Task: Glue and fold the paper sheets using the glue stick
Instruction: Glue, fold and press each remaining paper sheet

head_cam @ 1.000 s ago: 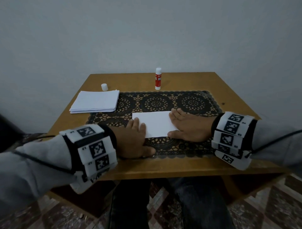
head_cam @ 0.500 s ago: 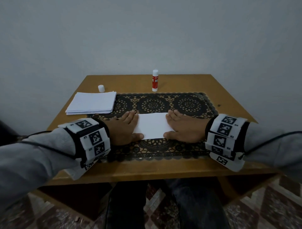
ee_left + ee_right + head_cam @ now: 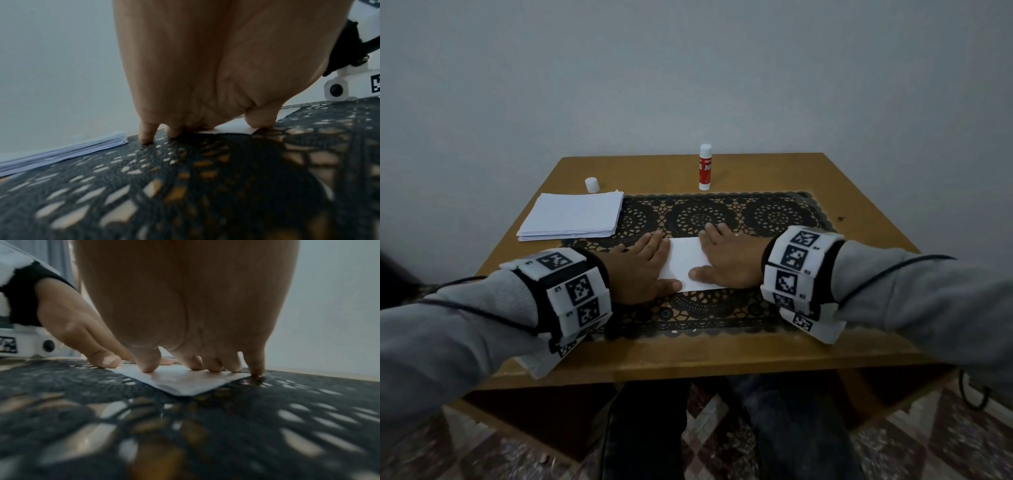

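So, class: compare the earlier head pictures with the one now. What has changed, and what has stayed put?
Both hands slid inward along the folded paper: the left hand moved onto its left end, and the right hand crept left, leaving less paper showing. Nothing was gripped or released. The glue stick, cap and paper stack stayed.

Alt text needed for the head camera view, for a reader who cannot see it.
Both hands, left hand and right hand, press flat on a folded white paper lying on a dark lace mat. Behind stand a paper stack, a white cap and an upright glue stick.

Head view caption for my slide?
Both hands press a folded paper flat on the lace mat.
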The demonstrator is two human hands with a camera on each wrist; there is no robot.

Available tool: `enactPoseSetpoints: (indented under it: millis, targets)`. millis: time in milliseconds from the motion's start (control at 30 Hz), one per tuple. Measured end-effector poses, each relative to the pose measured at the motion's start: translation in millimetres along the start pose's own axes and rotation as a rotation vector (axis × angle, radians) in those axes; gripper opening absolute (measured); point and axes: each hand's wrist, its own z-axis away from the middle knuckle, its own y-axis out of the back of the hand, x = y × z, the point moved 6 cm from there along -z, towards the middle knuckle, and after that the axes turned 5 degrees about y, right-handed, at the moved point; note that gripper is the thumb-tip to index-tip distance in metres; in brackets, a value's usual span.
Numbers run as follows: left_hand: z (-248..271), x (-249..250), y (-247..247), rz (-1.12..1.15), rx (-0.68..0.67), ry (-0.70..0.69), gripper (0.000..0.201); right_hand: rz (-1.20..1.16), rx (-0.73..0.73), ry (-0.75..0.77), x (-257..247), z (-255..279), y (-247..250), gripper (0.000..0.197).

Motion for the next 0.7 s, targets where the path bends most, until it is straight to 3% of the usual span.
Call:
enactPoseSetpoints:
  millis: [167, 367, 567, 700]
  targets:
    - [-2, -1, 0, -0.008, 0.006, -0.016, 0.084, 0.001, 0.004, 0.129, -15, 1, -4, 0.071]
    - [-2, -2, -1, -0.007, 0.007, -0.017, 0.084, 0.025, -0.014, 0.042, 18, 0, -2, 0.076]
    - [-1, -2, 2, -0.014, 0.019, -0.023, 0.086, 0.024, -0.033, 0.101, 26, 23, -12, 0.072]
    - [5, -1, 13, -0.029, 0.067, -0.028, 0.088, -0.025, -0.082, 0.017, 55, 30, -8, 0.079]
